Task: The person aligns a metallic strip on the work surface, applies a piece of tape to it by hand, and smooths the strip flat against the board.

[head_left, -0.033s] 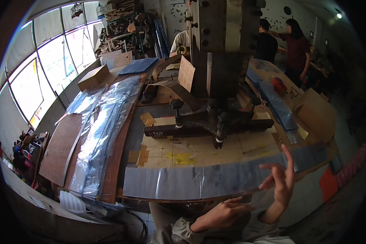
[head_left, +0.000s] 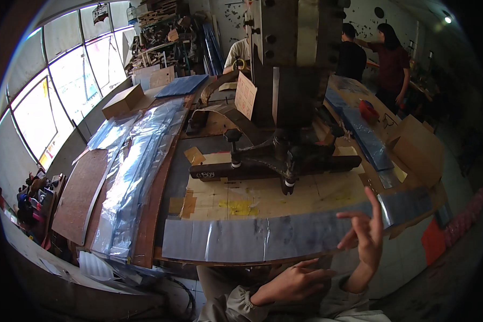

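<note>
My right hand (head_left: 366,231) is raised at the table's front right edge, in front of the grey-blue plastic sheets. Its index finger points up, the other fingers are apart and partly bent, and nothing shows in it. My left hand (head_left: 295,283) is held low, just below the table edge, with its fingers loosely stretched toward the right; no object is visible in it. The grey-blue plastic sheets (head_left: 236,239) lie in a row along the front edge. Behind them is a pale wooden board (head_left: 284,201) with a yellow patch, under a dark press bar (head_left: 316,165).
A tall metal press column (head_left: 300,96) rises mid-table. Clear plastic sheeting (head_left: 137,172) covers the left side. Blue film packs (head_left: 362,134), a red object (head_left: 368,111) and an open cardboard box (head_left: 416,147) stand right. Two people (head_left: 394,64) stand behind.
My right hand has shifted slightly to the left, its index finger still raised. My left hand and the things on the table look the same.
</note>
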`<state>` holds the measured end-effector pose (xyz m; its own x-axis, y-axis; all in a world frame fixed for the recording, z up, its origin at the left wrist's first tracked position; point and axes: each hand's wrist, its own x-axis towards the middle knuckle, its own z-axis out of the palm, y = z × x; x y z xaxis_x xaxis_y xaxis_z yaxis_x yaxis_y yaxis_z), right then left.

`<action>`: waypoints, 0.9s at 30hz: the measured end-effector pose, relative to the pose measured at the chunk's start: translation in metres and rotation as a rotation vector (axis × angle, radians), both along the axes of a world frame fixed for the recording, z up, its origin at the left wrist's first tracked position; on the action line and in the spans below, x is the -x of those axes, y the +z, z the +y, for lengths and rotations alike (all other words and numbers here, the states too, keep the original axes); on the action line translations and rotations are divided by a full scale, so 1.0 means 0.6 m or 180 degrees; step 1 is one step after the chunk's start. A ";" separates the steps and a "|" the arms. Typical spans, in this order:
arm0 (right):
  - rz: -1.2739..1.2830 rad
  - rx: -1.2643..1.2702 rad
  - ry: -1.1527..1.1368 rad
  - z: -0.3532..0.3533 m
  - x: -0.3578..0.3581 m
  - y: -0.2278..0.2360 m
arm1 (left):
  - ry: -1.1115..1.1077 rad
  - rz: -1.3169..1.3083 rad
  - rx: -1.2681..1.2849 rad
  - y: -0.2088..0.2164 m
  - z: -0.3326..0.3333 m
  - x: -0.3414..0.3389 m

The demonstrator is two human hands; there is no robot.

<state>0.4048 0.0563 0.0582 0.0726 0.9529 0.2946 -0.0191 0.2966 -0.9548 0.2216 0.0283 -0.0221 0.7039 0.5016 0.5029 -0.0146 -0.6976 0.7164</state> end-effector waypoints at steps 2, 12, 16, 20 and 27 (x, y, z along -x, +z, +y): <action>-0.0106 0.0110 0.0431 0.019 0.008 0.000 | 0.0103 0.0626 0.0333 0.018 -0.007 0.009; 0.0155 0.0105 0.0979 -0.013 0.065 -0.042 | 0.1331 -0.0992 0.0758 0.040 -0.079 0.029; -0.0231 0.0926 0.0834 -0.051 0.074 -0.104 | 0.1971 -0.1309 0.1807 0.007 -0.102 0.032; -0.0308 0.1014 0.0571 -0.057 0.083 -0.088 | 0.2056 -0.0714 0.1448 0.010 -0.117 0.036; -0.2034 0.0139 -0.0355 -0.021 0.102 -0.092 | 0.2646 -0.0162 0.0720 0.036 -0.072 0.048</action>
<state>0.3434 0.0439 0.0033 -0.0048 0.9618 0.2736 0.5854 0.2245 -0.7790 0.1930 -0.0148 -0.0008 0.0432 0.9358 0.3498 0.4016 -0.3368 0.8516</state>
